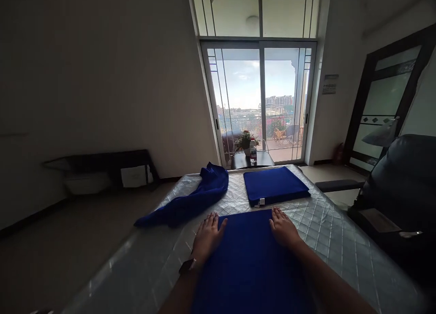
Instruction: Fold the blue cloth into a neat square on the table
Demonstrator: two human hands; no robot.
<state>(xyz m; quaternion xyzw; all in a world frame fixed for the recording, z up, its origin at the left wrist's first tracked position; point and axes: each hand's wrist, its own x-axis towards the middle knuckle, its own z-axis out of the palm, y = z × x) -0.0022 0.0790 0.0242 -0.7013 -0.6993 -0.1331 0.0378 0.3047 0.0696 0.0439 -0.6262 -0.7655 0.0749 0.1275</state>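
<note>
A blue cloth (250, 264) lies flat in front of me on the mattress (327, 227), its lower part running out of view. My left hand (208, 234) rests with fingers stretched along its far left corner, a dark watch on the wrist. At the far right corner, my right hand (283, 227) lies flat, fingers extended and thumb on the edge. Just beyond is a neatly folded blue cloth (275, 184) with a small white tag. To the left, a crumpled blue cloth (199, 198) trails toward the mattress edge.
Beyond the mattress, a small dark table (240, 160) bears a potted plant (245, 141) and a bottle (253, 151). Behind stands a sliding glass door (238, 91). A black chair (402, 182) is at the right. By the left wall is a dark rack (109, 161) with white boxes.
</note>
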